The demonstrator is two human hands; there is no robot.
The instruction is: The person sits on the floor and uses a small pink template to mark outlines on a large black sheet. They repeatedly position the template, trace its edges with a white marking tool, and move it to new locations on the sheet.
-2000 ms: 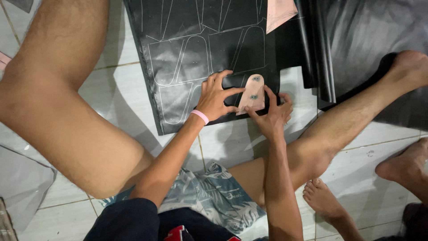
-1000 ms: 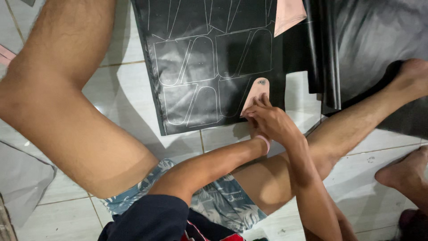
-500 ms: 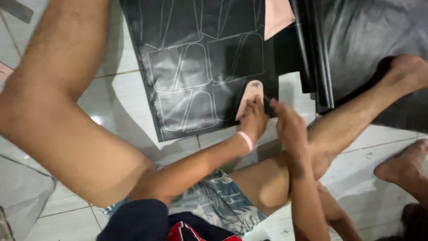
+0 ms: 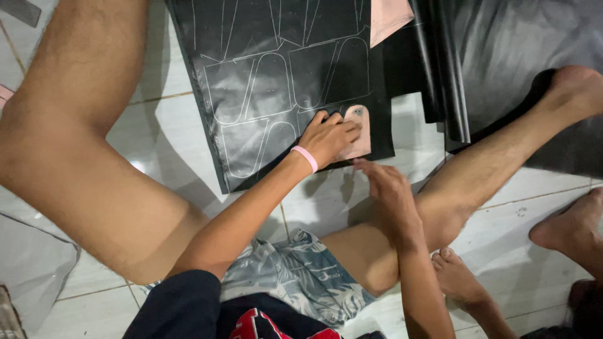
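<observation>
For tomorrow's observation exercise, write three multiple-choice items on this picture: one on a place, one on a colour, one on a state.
1. Where does the pink template lie?
A. on the black sheet's near edge
B. on the bare tiles
C. on the person's knee

2. What colour is the band on the left wrist?
A. green
B. pink
C. black

3. How does the left hand meet the template?
A. it lifts it in the air
B. it hovers clear of it
C. it presses it flat

Answers:
1. A, the template rests on the black sheet, near the edge closest to the person.
2. B, the wristband is pink.
3. C, the left hand's fingers lie spread on the template, holding it down; the right hand sits just below, on the tiled floor.
</observation>
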